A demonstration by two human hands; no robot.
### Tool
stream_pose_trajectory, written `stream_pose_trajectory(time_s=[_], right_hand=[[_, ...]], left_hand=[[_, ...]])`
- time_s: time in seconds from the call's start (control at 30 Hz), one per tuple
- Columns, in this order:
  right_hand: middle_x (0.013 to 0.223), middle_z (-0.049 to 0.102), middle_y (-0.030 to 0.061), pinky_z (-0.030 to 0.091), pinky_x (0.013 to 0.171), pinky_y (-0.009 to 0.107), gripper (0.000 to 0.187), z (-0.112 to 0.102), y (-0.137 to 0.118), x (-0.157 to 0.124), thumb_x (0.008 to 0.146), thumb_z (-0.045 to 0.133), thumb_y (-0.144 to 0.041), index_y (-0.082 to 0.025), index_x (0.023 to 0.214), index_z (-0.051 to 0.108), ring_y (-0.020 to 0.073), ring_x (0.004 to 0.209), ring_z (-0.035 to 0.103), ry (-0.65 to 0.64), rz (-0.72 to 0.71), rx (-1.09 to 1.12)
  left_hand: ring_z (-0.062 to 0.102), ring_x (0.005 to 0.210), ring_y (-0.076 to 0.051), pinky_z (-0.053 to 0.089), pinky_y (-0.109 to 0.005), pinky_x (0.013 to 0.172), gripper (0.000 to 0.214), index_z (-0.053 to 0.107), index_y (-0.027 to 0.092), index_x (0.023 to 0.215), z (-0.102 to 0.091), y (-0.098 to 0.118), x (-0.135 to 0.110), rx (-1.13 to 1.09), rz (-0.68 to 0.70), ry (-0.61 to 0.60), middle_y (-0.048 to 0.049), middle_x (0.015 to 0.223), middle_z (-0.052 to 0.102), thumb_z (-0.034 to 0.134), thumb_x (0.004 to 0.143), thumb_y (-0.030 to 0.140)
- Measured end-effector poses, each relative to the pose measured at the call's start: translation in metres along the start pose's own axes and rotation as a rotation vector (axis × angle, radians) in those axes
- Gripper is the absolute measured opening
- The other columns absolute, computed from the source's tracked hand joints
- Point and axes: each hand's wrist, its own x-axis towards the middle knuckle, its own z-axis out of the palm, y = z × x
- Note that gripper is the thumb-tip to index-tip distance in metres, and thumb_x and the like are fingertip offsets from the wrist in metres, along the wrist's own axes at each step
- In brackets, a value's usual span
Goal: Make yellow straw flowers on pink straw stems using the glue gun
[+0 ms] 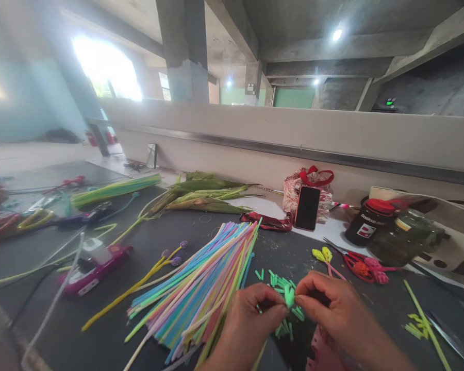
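My left hand (253, 315) and my right hand (334, 305) meet over the dark table, thumbs and fingertips pinched around a small bunch of green pipe cleaner pieces (290, 295). Part of that bunch is hidden behind the fingers. Beneath and around it lie several loose short green pieces (280, 281). To the left of my left hand spreads a large bundle of long pastel pipe cleaners (201, 293). A yellow pipe cleaner flower (322, 254) on a pink stem lies just beyond my right hand.
Red-handled scissors (358, 268) and a dark bottle (369, 221) stand at the right, near a clear jug (406, 237). A phone (307, 207) leans against a patterned bag (290, 180). Corn husks (204, 196) lie at the back, a purple power strip (96, 270) at left.
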Motion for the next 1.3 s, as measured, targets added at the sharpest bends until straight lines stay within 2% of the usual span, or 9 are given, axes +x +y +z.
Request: stream_pose_trajectory(time_s=[0.23, 0.4, 0.53, 0.6, 0.67, 0.8, 0.97, 1.07, 1.3], right_hand=[[0.059, 0.060, -0.0027, 0.039, 0.052, 0.022, 0.013, 0.001, -0.001, -0.001, 0.075, 0.053, -0.024, -0.020, 0.067, 0.062, 0.0134, 0.056, 0.053, 0.045, -0.010, -0.006], [0.062, 0.060, -0.0018, 0.040, 0.053, 0.024, 0.014, -0.005, -0.004, -0.004, 0.076, 0.057, -0.030, -0.022, 0.067, 0.064, 0.0150, 0.058, 0.055, 0.102, -0.008, 0.071], [0.052, 0.047, -0.0045, 0.033, 0.045, 0.024, 0.021, -0.007, 0.000, -0.005, 0.076, 0.055, -0.038, -0.022, 0.066, 0.062, 0.0123, 0.048, 0.045, 0.189, 0.109, 0.269], [0.052, 0.046, -0.0053, 0.031, 0.044, 0.023, 0.019, -0.002, 0.005, -0.004, 0.075, 0.058, -0.038, -0.020, 0.068, 0.062, 0.0109, 0.047, 0.042, 0.148, 0.152, 0.389], [0.061, 0.054, -0.0027, 0.035, 0.049, 0.023, 0.019, 0.005, 0.010, -0.002, 0.070, 0.063, -0.037, -0.019, 0.076, 0.063, 0.0127, 0.055, 0.049, 0.075, 0.158, 0.544], [0.076, 0.062, 0.0012, 0.042, 0.064, 0.027, 0.037, 0.019, 0.011, 0.000, 0.062, 0.071, -0.037, -0.018, 0.092, 0.062, 0.0183, 0.072, 0.057, -0.043, 0.172, 0.768], [0.072, 0.061, -0.0009, 0.042, 0.064, 0.025, 0.031, 0.021, 0.001, -0.001, 0.064, 0.074, -0.031, -0.017, 0.088, 0.063, 0.0156, 0.070, 0.056, -0.110, 0.141, 0.791], [0.072, 0.059, -0.0017, 0.040, 0.062, 0.023, 0.031, 0.020, -0.002, -0.003, 0.063, 0.074, -0.030, -0.017, 0.089, 0.062, 0.0136, 0.067, 0.053, -0.155, 0.116, 0.832], [0.065, 0.051, -0.0051, 0.036, 0.059, 0.021, 0.021, 0.019, -0.004, -0.003, 0.064, 0.071, -0.020, -0.017, 0.083, 0.061, 0.0103, 0.061, 0.047, -0.157, 0.130, 0.843]], left_hand=[[0.045, 0.057, -0.010, 0.034, -0.022, 0.058, 0.007, 0.064, 0.016, 0.057, -0.001, 0.006, -0.001, -0.021, 0.008, -0.004, 0.0031, 0.055, 0.053, 0.060, 0.062, 0.015], [0.040, 0.053, -0.009, 0.030, -0.021, 0.054, 0.007, 0.064, 0.015, 0.058, 0.000, 0.008, 0.000, -0.152, -0.069, -0.007, 0.0044, 0.051, 0.048, 0.065, 0.061, 0.021], [0.038, 0.050, -0.007, 0.029, -0.021, 0.052, 0.015, 0.063, 0.014, 0.057, 0.000, -0.001, 0.003, -0.367, -0.170, -0.008, 0.0048, 0.049, 0.050, 0.073, 0.054, 0.025], [0.041, 0.049, -0.007, 0.030, -0.020, 0.052, 0.020, 0.063, 0.013, 0.056, 0.001, -0.007, 0.005, -0.465, -0.204, -0.021, 0.0034, 0.049, 0.054, 0.077, 0.049, 0.027], [0.043, 0.046, -0.007, 0.031, -0.020, 0.051, 0.024, 0.062, 0.013, 0.055, 0.003, -0.012, 0.007, -0.548, -0.208, -0.036, 0.0026, 0.047, 0.056, 0.080, 0.046, 0.027], [0.052, 0.048, -0.009, 0.038, -0.020, 0.052, 0.031, 0.060, 0.014, 0.054, 0.006, -0.013, 0.007, -0.697, -0.193, -0.067, 0.0002, 0.051, 0.062, 0.083, 0.042, 0.031], [0.052, 0.036, -0.008, 0.027, -0.015, 0.034, 0.035, 0.057, 0.016, 0.065, 0.001, -0.005, 0.001, -0.583, -0.260, -0.198, 0.0024, 0.049, 0.060, 0.079, 0.052, 0.039], [0.052, 0.036, -0.007, 0.028, -0.015, 0.034, 0.037, 0.056, 0.015, 0.062, -0.001, -0.003, 0.001, -0.532, -0.254, -0.225, 0.0014, 0.056, 0.062, 0.079, 0.050, 0.040], [0.037, 0.032, -0.003, 0.023, -0.018, 0.037, 0.031, 0.057, 0.016, 0.060, 0.000, -0.002, 0.000, -0.436, -0.278, -0.206, 0.0082, 0.041, 0.047, 0.077, 0.053, 0.037]])
